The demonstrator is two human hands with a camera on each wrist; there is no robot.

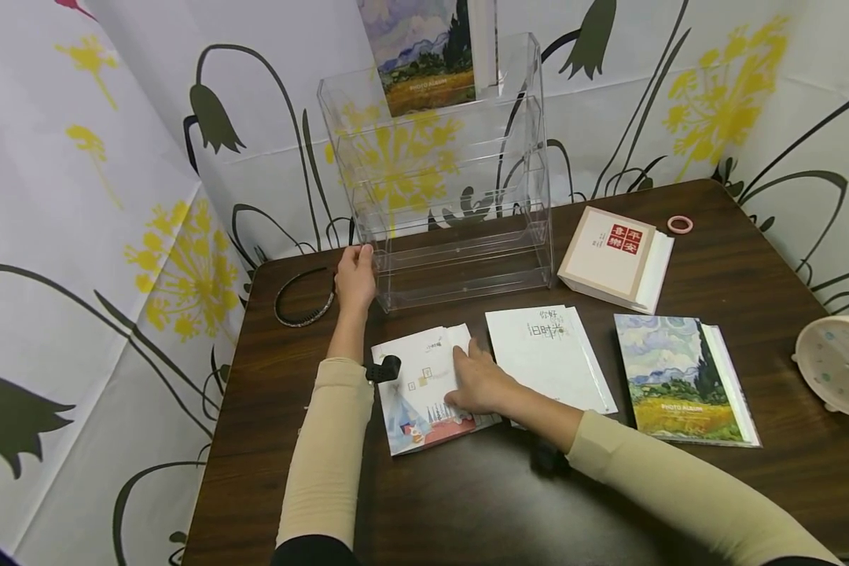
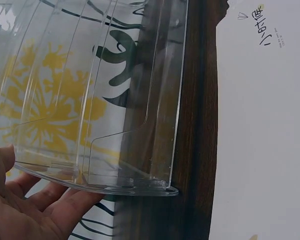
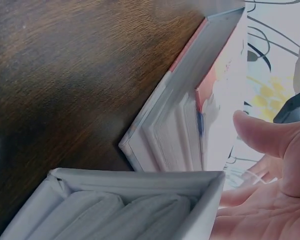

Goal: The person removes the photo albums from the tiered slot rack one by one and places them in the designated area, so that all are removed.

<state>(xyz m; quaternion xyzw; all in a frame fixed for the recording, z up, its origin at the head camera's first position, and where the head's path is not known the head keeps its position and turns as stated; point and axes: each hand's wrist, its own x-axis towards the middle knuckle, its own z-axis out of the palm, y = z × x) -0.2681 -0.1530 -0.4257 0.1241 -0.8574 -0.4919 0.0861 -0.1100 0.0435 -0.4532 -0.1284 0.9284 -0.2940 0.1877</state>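
In the head view, my left hand [image 1: 356, 277] grips the lower left side of a clear acrylic display rack [image 1: 460, 289]. The left wrist view shows the thumb and fingers about its side panel. My right hand [image 1: 484, 380] lies over the right part of a white photo album [image 1: 413, 373] with a tent drawing and a red lower edge. Its thumb is over the cover, and its fingers reach toward the right edge. Close beside it lies a second white album [image 1: 552, 354]. In the right wrist view the right hand's fingers [image 3: 235, 195] are partly hidden behind the nearer album.
On the rack's top tier leans a landscape-painted photo album [image 1: 424, 71]; a similar album [image 1: 679, 377] lies on the right of the table. A beige album [image 1: 601, 255], a pink ring [image 1: 679, 218] and a clock [image 1: 835, 365] are also right. A dark headband [image 1: 304, 321] lies left of the rack.
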